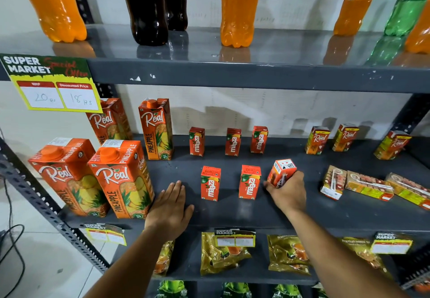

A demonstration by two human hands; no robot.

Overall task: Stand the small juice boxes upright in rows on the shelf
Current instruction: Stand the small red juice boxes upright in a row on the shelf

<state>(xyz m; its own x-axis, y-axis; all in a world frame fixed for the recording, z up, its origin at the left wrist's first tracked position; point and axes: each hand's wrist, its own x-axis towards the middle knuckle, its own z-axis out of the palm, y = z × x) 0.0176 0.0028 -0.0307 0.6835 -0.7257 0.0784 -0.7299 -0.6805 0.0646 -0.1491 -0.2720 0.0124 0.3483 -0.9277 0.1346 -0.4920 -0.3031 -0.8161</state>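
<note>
On the grey middle shelf (232,214), three small Maaza juice boxes (233,141) stand upright in a back row. Two more (210,183) stand in a front row. My right hand (287,191) is shut on a small red juice box (281,172), tilted, just right of the front row. My left hand (171,207) lies flat and open on the shelf, left of the front row. At the right, three small Real juice boxes (317,140) stand upright at the back. In front of them, three Real boxes (368,184) lie on their sides.
Four tall Real pineapple cartons (121,179) stand at the left of the shelf. Soda bottles (238,11) line the shelf above. Tea packets (223,253) lie on the shelf below. A price sign (52,83) hangs at the upper left.
</note>
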